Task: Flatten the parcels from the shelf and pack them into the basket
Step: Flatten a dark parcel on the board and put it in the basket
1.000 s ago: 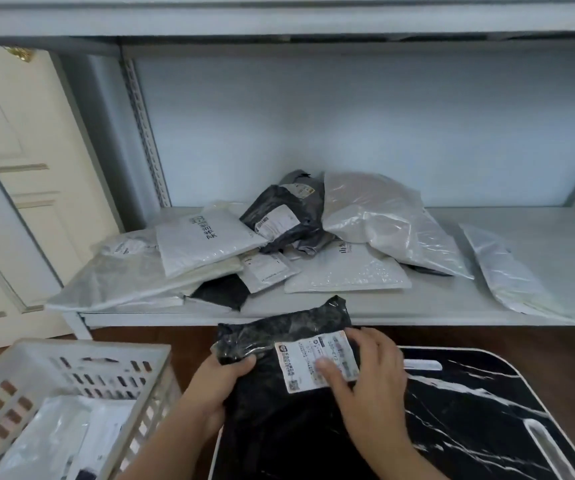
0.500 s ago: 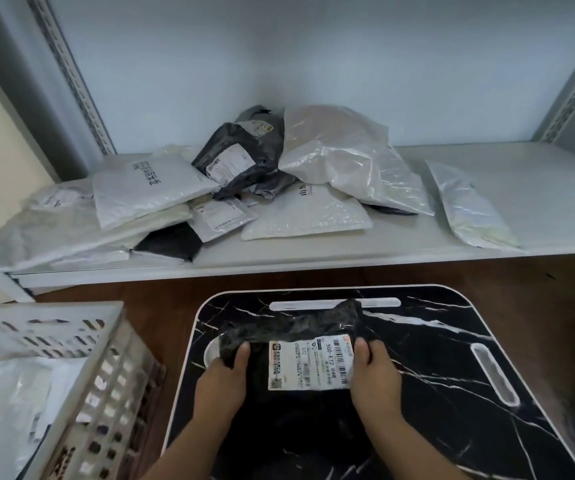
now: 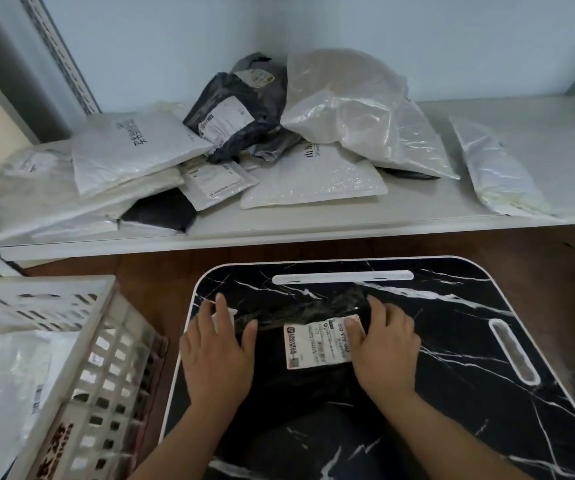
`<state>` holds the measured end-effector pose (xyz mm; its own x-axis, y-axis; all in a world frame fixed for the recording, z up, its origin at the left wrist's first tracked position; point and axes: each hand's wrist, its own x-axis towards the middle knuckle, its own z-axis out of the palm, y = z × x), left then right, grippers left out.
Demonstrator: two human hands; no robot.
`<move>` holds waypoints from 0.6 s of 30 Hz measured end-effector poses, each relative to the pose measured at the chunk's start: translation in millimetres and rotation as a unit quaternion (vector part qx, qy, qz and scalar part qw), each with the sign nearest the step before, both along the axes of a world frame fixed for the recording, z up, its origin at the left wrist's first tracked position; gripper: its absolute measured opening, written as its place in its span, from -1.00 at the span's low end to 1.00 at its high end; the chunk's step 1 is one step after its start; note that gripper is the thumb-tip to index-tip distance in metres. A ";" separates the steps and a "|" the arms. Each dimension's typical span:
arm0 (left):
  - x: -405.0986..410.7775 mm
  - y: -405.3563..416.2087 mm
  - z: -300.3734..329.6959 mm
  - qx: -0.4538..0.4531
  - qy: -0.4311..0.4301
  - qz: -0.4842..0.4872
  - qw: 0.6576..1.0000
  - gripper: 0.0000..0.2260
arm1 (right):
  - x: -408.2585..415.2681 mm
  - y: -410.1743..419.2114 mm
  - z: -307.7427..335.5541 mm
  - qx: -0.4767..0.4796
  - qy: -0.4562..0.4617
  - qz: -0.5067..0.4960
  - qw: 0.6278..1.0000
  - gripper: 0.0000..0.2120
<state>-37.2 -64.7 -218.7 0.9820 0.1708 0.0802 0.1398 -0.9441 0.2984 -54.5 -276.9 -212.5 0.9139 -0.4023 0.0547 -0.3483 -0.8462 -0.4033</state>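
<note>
Pressing the black parcel flat on the board

Basket (image 3: 106, 344) waits at my left; my left hand (image 3: 216, 355) and right hand (image 3: 383, 351) lie open, fingers straight, pressing the parcel (image 3: 300, 382) on the board (image 3: 469, 358). Slick plastic on a smooth board: I judge uneven pressure could slide it or trap air, so it springs back.

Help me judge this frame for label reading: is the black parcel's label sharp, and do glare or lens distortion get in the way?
Head view: the label on the black parcel is soft, with only its largest characters legible; the right hand covers its right edge. Glare sits on the clear parcel on the shelf, not the label. Wide-angle bending curves the shelf edge.
</note>
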 end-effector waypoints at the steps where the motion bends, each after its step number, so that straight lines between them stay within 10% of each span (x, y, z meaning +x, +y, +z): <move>1: 3.7 -3.1 -3.6 0.009 -0.008 -0.034 0.999 -0.34 | 4.4 5.7 -2.0 -0.031 -0.018 0.043 0.998 -0.49; 7: 11.1 -32.9 -24.2 0.036 0.002 -0.137 0.990 -0.46 | 23.0 12.8 -16.8 -0.132 0.031 0.260 0.956 -0.30; 18: -13.2 -32.3 -58.3 0.056 0.027 -0.184 0.981 -0.43 | 1.5 5.4 -51.9 -0.146 0.081 0.303 0.938 -0.18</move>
<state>-50.3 -97.0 -277.0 0.9788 -0.2035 0.0238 -0.2043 -0.9601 0.1908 -53.0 -271.6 -264.5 0.9758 0.2040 -0.0783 0.1953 -0.9750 -0.1062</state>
